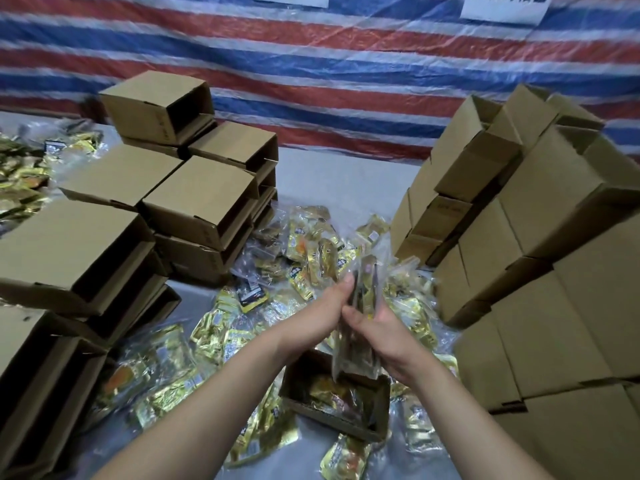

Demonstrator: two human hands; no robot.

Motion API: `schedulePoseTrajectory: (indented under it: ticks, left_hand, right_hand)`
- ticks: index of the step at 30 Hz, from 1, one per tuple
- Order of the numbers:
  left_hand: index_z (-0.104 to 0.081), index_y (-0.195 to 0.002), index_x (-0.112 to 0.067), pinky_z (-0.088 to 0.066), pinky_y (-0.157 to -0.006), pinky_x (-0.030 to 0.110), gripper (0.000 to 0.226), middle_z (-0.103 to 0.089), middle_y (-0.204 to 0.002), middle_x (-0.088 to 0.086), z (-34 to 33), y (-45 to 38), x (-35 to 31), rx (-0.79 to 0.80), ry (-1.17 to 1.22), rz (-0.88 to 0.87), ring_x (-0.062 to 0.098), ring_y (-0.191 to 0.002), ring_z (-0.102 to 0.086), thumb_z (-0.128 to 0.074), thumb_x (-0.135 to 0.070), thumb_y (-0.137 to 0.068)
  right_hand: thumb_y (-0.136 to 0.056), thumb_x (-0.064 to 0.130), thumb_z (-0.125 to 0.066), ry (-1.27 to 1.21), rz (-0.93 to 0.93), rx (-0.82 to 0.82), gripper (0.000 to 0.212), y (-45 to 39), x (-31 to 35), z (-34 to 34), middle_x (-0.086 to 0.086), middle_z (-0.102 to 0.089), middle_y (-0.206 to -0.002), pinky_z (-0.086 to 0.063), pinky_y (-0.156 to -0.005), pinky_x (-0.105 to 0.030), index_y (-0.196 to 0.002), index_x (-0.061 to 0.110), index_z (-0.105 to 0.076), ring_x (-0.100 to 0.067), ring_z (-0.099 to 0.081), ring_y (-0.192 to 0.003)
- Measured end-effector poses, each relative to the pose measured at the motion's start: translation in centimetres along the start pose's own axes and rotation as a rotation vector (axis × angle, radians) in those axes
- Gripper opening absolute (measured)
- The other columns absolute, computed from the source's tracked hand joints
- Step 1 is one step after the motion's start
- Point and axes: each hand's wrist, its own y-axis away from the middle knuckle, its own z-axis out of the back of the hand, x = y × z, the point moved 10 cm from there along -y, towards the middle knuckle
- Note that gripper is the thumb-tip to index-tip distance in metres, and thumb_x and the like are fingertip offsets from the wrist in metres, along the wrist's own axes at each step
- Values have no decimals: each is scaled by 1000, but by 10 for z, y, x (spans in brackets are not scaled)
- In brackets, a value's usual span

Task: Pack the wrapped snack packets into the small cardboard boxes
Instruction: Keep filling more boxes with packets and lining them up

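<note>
Several wrapped packets [358,327], bunched upright into a thin stack, gripped between both hands just above an open box [337,398] near the front edge of the table [346,181]. Left hand [323,310] curled around the stack's left side, thumb pressed up along it; right hand [375,329] clasping the right side, fingers wrapped behind and mostly hidden. Lower end of the stack dipping over the box's right rim, blurred, so no telling whether touching. Inside the box, at least one gold packet lying flat, shiny and crinkled; exact count hard to make out in the shadow.

Around the box, loose packets [304,251] scattered in a heap across the middle of the table, gold foil with clear plastic edges, some with dark labels too small to read. More gold packets [20,174] piled at the far left edge, partly cut off.

Along the left side, empty boxes [194,199] of plain brown cardboard stacked on their sides, open mouths facing right, insides dark. Along the right side, closed boxes [540,271] stacked high in a wall, lowest ones cut off by the frame.

Behind the table, a striped tarp [329,64] in red, white and blue, glossy and wrinkled, with two white paper signs [505,6] at the top, cropped and unreadable.
</note>
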Motion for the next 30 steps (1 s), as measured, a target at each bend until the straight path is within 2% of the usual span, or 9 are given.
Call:
schedulePoseTrajectory:
  ticks: [2, 7, 9, 12, 16, 20, 23, 27, 30]
  left_hand:
    - [-30, -145, -47, -25, -87, -9, 64, -36, -133, -38, -7, 4, 4, 94, 95, 40, -32, -113, -36, -12, -70, -88]
    - [-32, -154, -32, -10, -105, 17, 73, -22, -148, -29, 25, 9, 65, 0, -135, 135, -10, -134, -21, -13, -70, -95]
    - [-29, -156, -28, -16, -114, 22, 63, -26, -161, -13, 46, 15, 106, -105, -340, 182, 4, -145, -24, -27, -60, -101]
    - [-29, -155, -31, -29, -120, 38, 53, -35, -159, -3, 47, 23, 167, -76, -446, 236, 16, -143, -36, -39, -46, -105]
    - [-41, -136, -43, -54, -95, 37, 31, -60, -127, 1, 44, 25, 196, -156, -256, 234, 14, -109, -62, -33, -36, -107]
    - [-47, -111, -53, -49, -76, 14, 22, -61, -109, -12, 47, 17, 188, -244, -212, 159, 0, -97, -59, -32, -38, -107]
    - [-54, -122, -38, -51, -85, 26, 26, -62, -116, -5, 54, 20, 200, -274, -131, 172, 10, -105, -61, -32, -34, -108]
    - [-54, -123, -37, -44, -79, 12, 26, -59, -120, -7, 56, 17, 207, -284, -111, 190, 5, -107, -56, -34, -29, -109]
    - [-52, -126, -32, -36, -86, 7, 26, -55, -121, -10, 51, 10, 198, -275, -147, 153, 5, -112, -51, -33, -28, -109]
  right_hand:
    - [-62, 40, -85, 204, -46, 16, 69, 2, -10, 7, 11, -72, -107, -53, -82, -20, -121, 39, -50, -5, -68, -99]
    - [-80, 28, -75, 426, -40, -93, 34, 12, -21, 35, 18, -72, -99, -49, -86, -28, -108, 37, -57, -1, -67, -91]
    - [-83, 35, -74, 543, -31, 23, 37, 18, -21, 22, 36, -65, -108, -45, -85, -16, -112, 49, -55, 12, -62, -101]
    - [-86, 39, -68, 816, -19, 331, 53, 27, -37, -20, 36, -57, -127, -39, -96, -8, -127, 64, -46, 15, -52, -117]
    - [-91, 36, -59, 1163, -102, 515, 42, 23, -86, -42, 8, -68, -117, -48, -83, -24, -126, 52, -45, -14, -64, -103]
    - [-92, 41, -55, 1408, -187, 547, 41, -3, -125, -42, -10, -64, -124, -44, -82, -33, -131, 30, -46, -34, -61, -110]
    - [-96, 46, -56, 1274, -324, 653, 51, -11, -153, -47, -6, -58, -137, -41, -92, -31, -142, 30, -40, -28, -56, -122]
    - [-90, 57, -63, 1070, -407, 568, 81, -10, -169, -32, -1, -48, -150, -38, -112, -35, -155, 25, -27, -19, -48, -133]
    - [-90, 65, -56, 941, -440, 530, 70, -7, -166, -26, 2, -55, -141, -40, -110, -37, -148, 29, -39, -19, -52, -128]
